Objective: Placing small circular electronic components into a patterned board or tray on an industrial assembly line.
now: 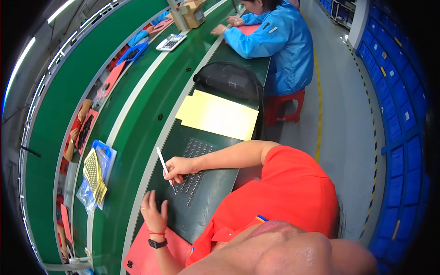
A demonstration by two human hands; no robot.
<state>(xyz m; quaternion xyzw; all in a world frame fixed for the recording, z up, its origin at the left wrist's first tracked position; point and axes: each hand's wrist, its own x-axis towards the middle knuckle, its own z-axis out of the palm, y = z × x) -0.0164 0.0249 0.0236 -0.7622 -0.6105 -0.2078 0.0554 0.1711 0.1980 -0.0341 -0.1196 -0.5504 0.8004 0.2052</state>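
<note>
I see a slim white pen-like tool point(163, 166) pinched in my right hand point(179, 166), tilted with its upper end leaning up-left and its tip down among the small dark parts point(195, 170). Those parts lie in neat rows on a dark mat point(208, 195) on the green desk point(151, 123). My left hand point(153, 214) rests spread on the mat's near-left edge.

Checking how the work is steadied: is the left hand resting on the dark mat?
Touching. The head view shows the left hand lying flat with fingers spread on the dark mat, no gap visible under the fingers.
</note>
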